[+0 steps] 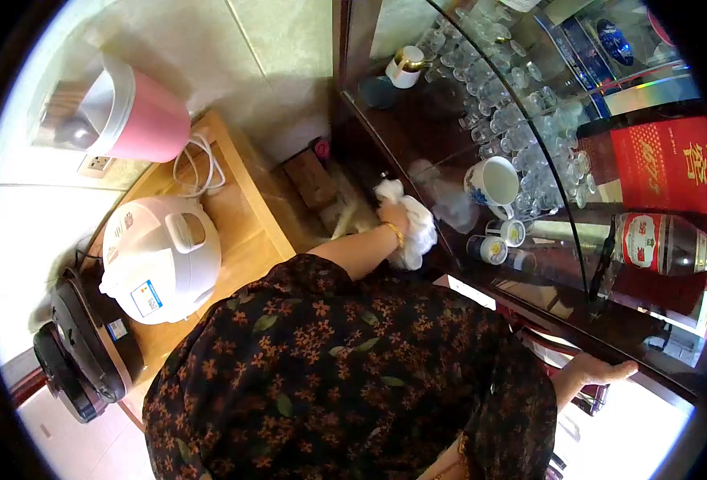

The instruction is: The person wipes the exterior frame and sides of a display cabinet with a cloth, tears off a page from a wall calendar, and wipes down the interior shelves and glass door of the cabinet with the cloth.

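Note:
My left hand, with a gold bracelet at the wrist, is closed on a bunched white cloth. It presses the cloth at the side of a dark wood cabinet with glass panels. Part of the fingers is hidden in the cloth. Off to the right, my right hand lies against the cabinet's lower front edge, with its visible fingers stretched out and some hidden from view. Behind the glass near the cloth are a white mug with a blue pattern and small white-topped jars.
Many small glasses, a red box and a bottle with a red label fill the cabinet. On the wooden stand to the left are a white rice cooker and a pink appliance. A brown box sits in the gap.

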{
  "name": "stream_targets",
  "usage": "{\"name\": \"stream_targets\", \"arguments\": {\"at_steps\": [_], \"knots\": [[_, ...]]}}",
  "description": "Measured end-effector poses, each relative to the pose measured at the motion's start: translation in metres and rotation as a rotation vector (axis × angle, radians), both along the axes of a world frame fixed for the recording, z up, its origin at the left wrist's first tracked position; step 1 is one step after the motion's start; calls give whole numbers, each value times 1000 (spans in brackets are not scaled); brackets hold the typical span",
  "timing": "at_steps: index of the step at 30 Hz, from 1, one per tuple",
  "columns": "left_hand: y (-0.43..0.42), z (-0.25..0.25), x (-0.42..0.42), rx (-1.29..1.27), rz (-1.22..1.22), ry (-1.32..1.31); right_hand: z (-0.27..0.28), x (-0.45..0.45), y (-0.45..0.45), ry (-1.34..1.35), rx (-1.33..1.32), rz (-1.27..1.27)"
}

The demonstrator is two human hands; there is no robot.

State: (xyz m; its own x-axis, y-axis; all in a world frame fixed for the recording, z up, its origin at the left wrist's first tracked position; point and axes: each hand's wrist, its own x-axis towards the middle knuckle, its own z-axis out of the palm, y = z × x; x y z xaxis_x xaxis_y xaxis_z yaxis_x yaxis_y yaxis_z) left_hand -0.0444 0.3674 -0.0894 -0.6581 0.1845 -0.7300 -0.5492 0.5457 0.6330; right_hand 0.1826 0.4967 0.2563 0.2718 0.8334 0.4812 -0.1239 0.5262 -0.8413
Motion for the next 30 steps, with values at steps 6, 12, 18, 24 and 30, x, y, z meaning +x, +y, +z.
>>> {"name": "stream_targets", "arguments": {"at_steps": [6,12,18,24,30], "knots": [[-29,-159,-87,-72,348,413,-1,4,4,15,70,40],[39,-174,-64,-102,-94,56,0,19,12,-37,155,-40],[34,-143,-9,-211,-328,-7,-4,37,22,-8,154,65],[2,-81,-48,12,-366,-69,1,17,11,-82,182,-51],[-7,-66,-119,247,483,253,-3,29,16,-78,131,-79]]}}
